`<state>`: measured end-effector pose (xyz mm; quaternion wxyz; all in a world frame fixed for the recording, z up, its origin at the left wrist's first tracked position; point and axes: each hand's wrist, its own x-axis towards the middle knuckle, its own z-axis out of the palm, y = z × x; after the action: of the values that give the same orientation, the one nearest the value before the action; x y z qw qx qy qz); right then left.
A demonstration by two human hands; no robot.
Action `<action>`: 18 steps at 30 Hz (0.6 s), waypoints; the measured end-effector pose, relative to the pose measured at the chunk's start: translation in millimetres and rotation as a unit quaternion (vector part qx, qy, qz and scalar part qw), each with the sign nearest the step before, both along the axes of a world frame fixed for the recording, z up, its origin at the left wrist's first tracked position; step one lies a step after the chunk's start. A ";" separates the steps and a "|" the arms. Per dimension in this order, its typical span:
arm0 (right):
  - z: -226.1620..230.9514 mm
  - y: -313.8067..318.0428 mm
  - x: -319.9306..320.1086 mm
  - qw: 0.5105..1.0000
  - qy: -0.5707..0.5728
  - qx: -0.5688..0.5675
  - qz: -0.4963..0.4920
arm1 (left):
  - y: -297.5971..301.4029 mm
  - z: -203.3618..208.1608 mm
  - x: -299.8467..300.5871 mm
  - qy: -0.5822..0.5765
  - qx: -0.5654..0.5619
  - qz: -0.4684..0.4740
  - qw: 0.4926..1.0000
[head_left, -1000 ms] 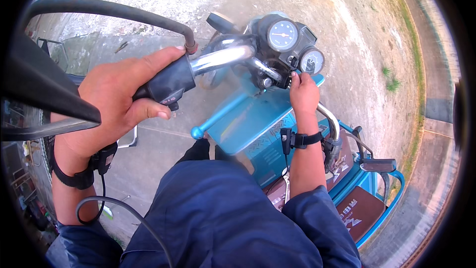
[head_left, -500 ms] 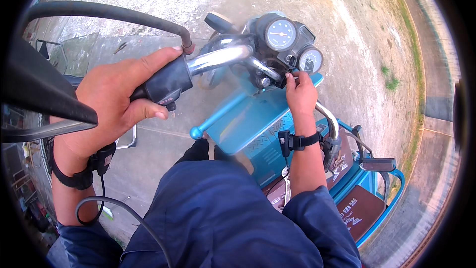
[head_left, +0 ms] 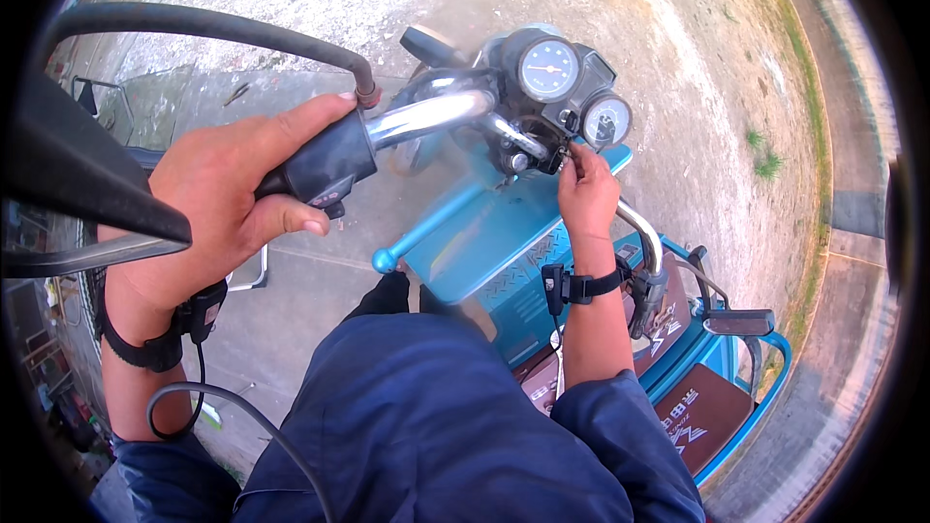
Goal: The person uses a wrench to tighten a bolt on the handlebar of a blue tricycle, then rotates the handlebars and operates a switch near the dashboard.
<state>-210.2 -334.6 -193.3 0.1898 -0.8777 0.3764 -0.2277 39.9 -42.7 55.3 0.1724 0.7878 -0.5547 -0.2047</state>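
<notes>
My left hand (head_left: 203,179) is wrapped round the left handlebar grip of a blue three-wheeled motorcycle. Its thumb rests beside the black switch housing (head_left: 334,160), on the inner end of the grip. My right hand (head_left: 588,199) reaches to the middle of the chrome handlebar (head_left: 426,116), just below the round speedometer (head_left: 548,68) and a smaller round gauge (head_left: 608,123). There the fingertips pinch together near the dark ignition area; whatever is between them is too small and hidden to make out.
A black mirror (head_left: 87,155) and its curved stem (head_left: 223,27) stand at the left. Blue bodywork (head_left: 465,242) lies below the handlebar. Brown seat panels (head_left: 702,416) and a blue side rail (head_left: 775,378) are at the lower right. Cables run from both wrist straps.
My right hand has shifted slightly to the right and its fingers have turned a little at the ignition area. My left hand stays on the handlebar grip.
</notes>
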 end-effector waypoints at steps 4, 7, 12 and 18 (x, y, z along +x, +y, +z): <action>3.3 0.2 2.8 1.000 0.007 -0.002 -0.008 | -0.8 0.3 0.2 0.002 -0.002 -0.001 1.000; 7.2 -0.8 6.5 1.000 0.024 -0.017 -0.011 | -1.0 0.5 -0.5 0.000 0.000 0.001 1.000; 8.5 -3.8 9.9 0.996 0.078 -0.030 -0.037 | -0.9 1.0 -1.1 -0.002 -0.002 0.002 1.000; 8.9 2.1 13.4 0.998 0.006 0.028 -0.049 | -0.6 0.3 -0.7 -0.004 0.001 0.003 1.000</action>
<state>-196.8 -332.5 -184.4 0.2007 -0.8538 0.4266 -0.2208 39.2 -43.3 55.6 0.1700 0.7906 -0.5528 -0.2011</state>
